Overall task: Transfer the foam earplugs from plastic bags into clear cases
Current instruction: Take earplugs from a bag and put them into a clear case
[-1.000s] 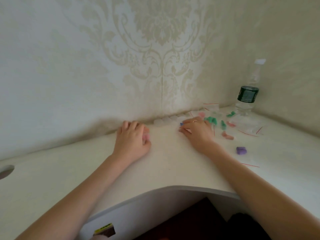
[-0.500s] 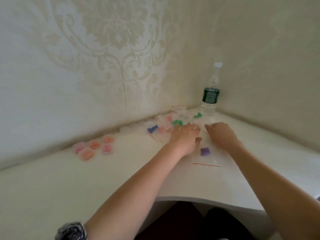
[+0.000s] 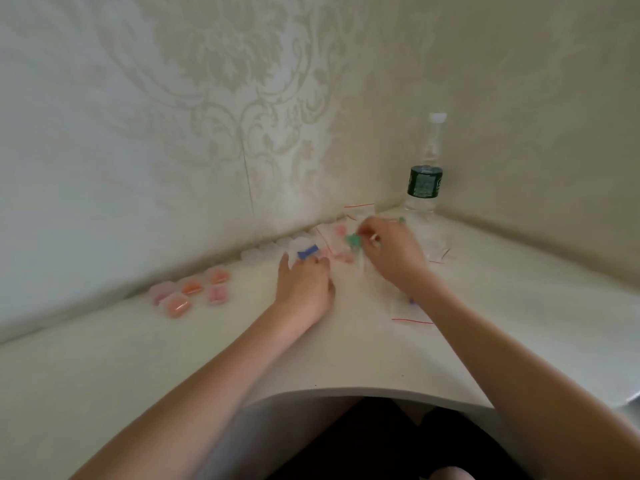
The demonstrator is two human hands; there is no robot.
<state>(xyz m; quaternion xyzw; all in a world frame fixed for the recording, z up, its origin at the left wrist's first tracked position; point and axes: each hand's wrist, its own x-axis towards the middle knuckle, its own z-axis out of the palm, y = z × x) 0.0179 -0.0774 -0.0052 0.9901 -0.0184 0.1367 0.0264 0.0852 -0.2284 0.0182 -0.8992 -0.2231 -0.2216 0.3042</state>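
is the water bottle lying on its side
No, the water bottle stands upright in the corner of the desk, cap on top.

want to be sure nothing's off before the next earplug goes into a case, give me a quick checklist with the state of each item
1. Filled cases parked clear of the hands, near the wall: ok.
2. Bagged earplugs in reach: ok, the right hand is at the green earplugs, and the blue earplugs lie by the left hand.
3. Right hand has a firm pinch on a bag: cannot tell, fingers blurred.
4. Empty clear cases at hand: ok, a row lies along the wall.
5. A case open to receive: cannot tell.
6. Water bottle upright in the corner, capped: ok.
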